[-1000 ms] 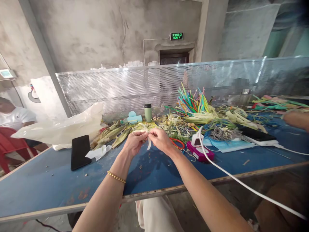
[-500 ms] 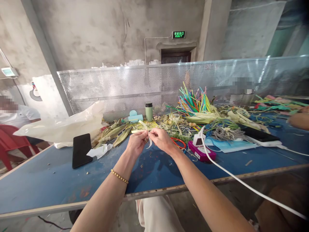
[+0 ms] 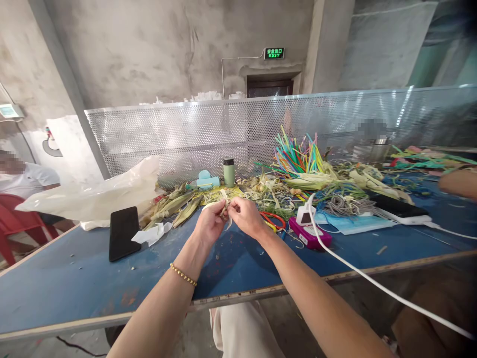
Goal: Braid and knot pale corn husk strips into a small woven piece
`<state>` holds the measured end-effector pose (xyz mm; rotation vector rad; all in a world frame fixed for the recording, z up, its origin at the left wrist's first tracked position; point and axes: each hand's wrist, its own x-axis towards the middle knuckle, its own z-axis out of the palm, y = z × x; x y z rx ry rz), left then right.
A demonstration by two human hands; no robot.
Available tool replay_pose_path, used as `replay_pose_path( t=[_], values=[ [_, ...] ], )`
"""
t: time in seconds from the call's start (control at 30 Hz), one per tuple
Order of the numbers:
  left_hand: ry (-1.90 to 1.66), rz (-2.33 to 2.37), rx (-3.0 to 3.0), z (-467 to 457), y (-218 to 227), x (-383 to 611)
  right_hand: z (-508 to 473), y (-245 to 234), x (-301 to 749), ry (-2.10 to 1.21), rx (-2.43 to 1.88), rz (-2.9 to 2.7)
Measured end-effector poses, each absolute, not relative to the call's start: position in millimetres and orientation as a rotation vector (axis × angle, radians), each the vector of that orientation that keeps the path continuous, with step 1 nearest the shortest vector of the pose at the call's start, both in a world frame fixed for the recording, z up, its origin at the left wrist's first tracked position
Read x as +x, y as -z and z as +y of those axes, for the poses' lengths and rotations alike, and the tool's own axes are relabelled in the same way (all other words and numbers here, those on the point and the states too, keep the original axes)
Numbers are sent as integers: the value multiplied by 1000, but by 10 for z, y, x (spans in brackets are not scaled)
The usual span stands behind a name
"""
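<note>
My left hand point(image 3: 209, 222) is closed in a pinch on a pale corn husk strip point(image 3: 223, 195), which sticks up above the fingers and hangs a little below them. Against it, my right hand point(image 3: 245, 217) pinches the same strip with thumb and forefinger. Both hands are raised over the near middle of the blue table point(image 3: 160, 278), fingertips almost touching. The fingers hide the middle of the strip. Dried corn husks point(image 3: 175, 206) lie beyond my left hand, and a tangle of husk shreds point(image 3: 270, 191) lies behind my right.
A black phone point(image 3: 124, 233) and white paper point(image 3: 152, 233) lie left. Right are a purple box point(image 3: 311, 233), a white cable point(image 3: 357, 268) and a blue mask point(image 3: 354, 223). A green bottle point(image 3: 228, 173) and colourful stems point(image 3: 298, 154) stand behind. Another person's arm point(image 3: 460, 184) reaches in at right.
My hands have turned slightly and drawn closer together around the strip. Its loose end now points upward and its lower tail looks shorter. The view has shifted slightly.
</note>
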<state>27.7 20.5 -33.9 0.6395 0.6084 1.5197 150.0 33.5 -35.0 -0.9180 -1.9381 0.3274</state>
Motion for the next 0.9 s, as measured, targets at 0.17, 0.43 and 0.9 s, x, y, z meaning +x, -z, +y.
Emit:
replay_pose_path(
  t=[0.17,0.43,0.9],
  values=[
    [-1544,615,619,244,377,284,335,375,1486,-260,-950,-1953],
    [-1586,649,686,234,413,262,296,321,1488,-278,-940,-1990],
    [-1541,710,736,167,363,257,292,331,1504,-330,-890,-1990]
  ],
)
